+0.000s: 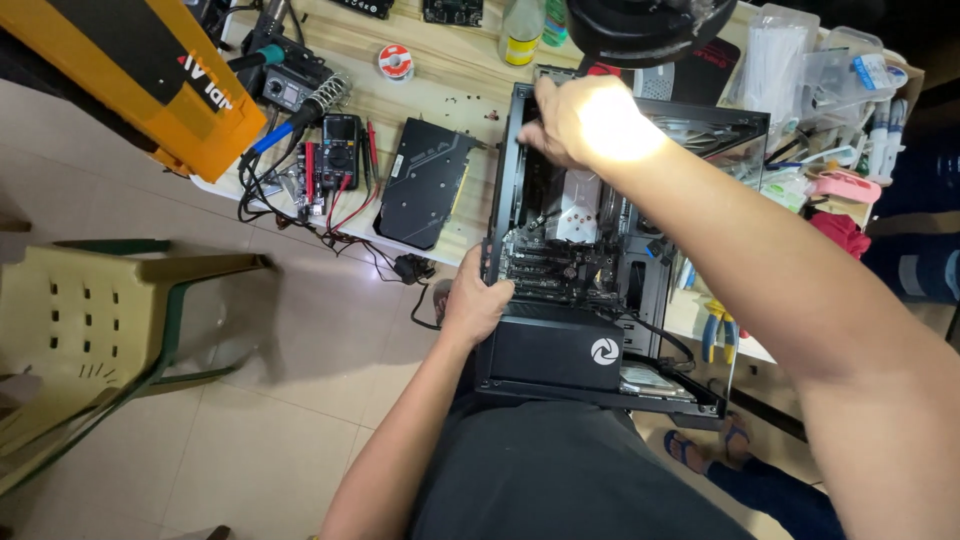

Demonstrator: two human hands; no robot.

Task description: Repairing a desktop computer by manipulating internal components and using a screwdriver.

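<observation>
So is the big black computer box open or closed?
Open. The computer case has no side panel on, so the circuit board and silver cooler inside show. Both hands, left and right, grip its edges.

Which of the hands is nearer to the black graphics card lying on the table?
Left. The left hand grips the computer case edge just below the graphics card; the right hand holds the case's far top, farther away.

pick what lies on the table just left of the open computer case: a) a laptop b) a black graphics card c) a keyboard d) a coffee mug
b, a black graphics card lies flat on the wooden table just left of the open computer case, whose edges the left hand and right hand both grip.
</observation>
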